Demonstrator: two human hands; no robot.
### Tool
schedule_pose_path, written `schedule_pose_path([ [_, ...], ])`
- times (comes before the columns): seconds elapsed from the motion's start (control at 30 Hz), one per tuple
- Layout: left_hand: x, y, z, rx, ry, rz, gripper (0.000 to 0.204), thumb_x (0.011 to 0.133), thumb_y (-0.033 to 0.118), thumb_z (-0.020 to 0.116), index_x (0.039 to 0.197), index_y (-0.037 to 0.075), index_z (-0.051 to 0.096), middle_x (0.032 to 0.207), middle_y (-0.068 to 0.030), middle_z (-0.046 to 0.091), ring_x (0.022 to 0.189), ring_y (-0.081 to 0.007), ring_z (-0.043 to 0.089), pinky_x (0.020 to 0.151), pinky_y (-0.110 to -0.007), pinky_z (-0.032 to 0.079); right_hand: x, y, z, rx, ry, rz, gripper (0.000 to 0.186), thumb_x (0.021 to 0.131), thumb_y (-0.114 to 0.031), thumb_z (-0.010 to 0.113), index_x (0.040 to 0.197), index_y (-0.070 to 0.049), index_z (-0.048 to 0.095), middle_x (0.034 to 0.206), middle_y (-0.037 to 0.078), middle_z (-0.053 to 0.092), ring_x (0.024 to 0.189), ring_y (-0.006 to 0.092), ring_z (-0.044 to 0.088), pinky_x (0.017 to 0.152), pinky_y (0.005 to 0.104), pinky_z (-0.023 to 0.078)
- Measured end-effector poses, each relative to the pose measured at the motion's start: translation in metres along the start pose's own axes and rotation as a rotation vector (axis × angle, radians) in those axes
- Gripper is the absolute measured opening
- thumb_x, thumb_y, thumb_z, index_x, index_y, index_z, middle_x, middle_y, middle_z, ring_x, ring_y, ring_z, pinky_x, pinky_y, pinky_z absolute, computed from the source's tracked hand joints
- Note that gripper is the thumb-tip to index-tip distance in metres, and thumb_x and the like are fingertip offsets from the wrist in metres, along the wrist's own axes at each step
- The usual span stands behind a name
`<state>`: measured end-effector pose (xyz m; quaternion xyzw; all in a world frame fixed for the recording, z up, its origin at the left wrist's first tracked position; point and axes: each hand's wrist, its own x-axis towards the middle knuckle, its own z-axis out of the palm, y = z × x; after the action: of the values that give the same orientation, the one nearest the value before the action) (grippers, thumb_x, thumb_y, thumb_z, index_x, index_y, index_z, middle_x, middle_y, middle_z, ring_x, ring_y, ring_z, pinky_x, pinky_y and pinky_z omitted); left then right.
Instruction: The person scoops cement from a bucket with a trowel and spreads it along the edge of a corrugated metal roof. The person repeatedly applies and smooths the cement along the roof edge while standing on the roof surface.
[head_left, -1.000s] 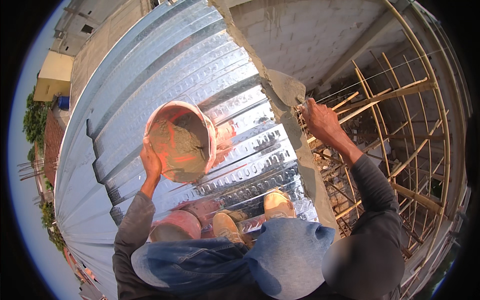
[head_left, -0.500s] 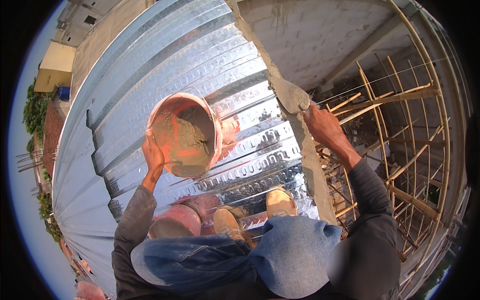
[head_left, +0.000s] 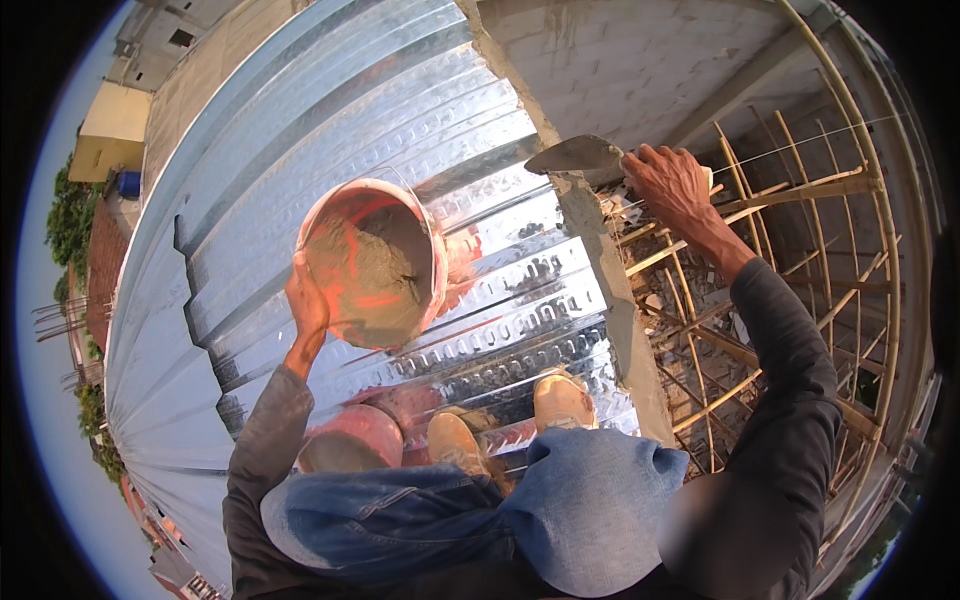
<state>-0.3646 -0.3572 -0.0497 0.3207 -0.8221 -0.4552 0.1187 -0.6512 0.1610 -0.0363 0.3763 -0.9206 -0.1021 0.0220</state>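
My left hand grips the side of a red bucket with wet grey mortar in it, tilted on the corrugated metal roof. My right hand is closed round the handle of a trowel, whose blade is raised above a strip of mortar that runs along the roof's right edge. A second red container lies beside my shoes, partly hidden by my leg.
Past the right edge is a drop with bamboo scaffolding, rubble below, a thin taut line and a grey block wall. At the far left, beyond the roof, are a yellow building, a blue barrel and trees.
My right hand has moved up and to the right, lifting the trowel off the mortar strip and turning its blade. My left hand and the bucket have shifted only slightly.
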Motion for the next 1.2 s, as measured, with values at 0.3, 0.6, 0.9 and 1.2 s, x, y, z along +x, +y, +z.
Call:
schedule_pose_path([
  [0.3,0.002,-0.002,-0.002,0.027,0.023,0.049,0.072,0.118,0.054,0.034,0.151,-0.006,0.058,0.141,-0.0178,0.068,0.129,-0.024,0.062,0.11,-0.039,0.048,-0.033,0.012,-0.006,0.185,0.003,0.085,0.03,0.103,-0.035,0.069,0.116,-0.008,0.067,0.1,0.011,0.07,0.09,0.0316,0.075,0.074,0.0471,0.058],
  [0.6,0.001,0.0,0.001,0.028,0.02,0.036,0.07,0.119,0.052,0.032,0.153,-0.004,0.057,0.141,-0.018,0.068,0.13,-0.025,0.063,0.11,-0.038,0.047,-0.036,-0.008,0.015,0.354,-0.169,0.278,0.038,0.111,-0.041,0.057,0.119,-0.005,0.063,0.094,0.018,0.075,0.088,0.04,0.076,0.075,0.0517,0.058],
  [0.9,-0.003,0.013,0.002,0.061,0.04,0.004,0.072,0.119,0.054,0.032,0.147,-0.006,0.061,0.136,-0.0179,0.07,0.124,-0.0245,0.065,0.106,-0.039,0.05,-0.005,-0.007,0.037,0.342,-0.156,0.237,0.037,0.112,-0.044,0.054,0.117,-0.008,0.061,0.093,0.016,0.076,0.09,0.0396,0.075,0.082,0.0528,0.057],
  [1.2,-0.001,0.001,0.002,0.036,0.032,0.038,0.076,0.118,0.058,0.032,0.148,-0.005,0.06,0.136,-0.0168,0.07,0.123,-0.0231,0.065,0.105,-0.038,0.05,0.112,0.017,0.055,0.316,-0.053,0.159,0.042,0.11,-0.048,0.057,0.115,-0.008,0.07,0.087,0.017,0.075,0.085,0.0387,0.075,0.076,0.0514,0.059],
])
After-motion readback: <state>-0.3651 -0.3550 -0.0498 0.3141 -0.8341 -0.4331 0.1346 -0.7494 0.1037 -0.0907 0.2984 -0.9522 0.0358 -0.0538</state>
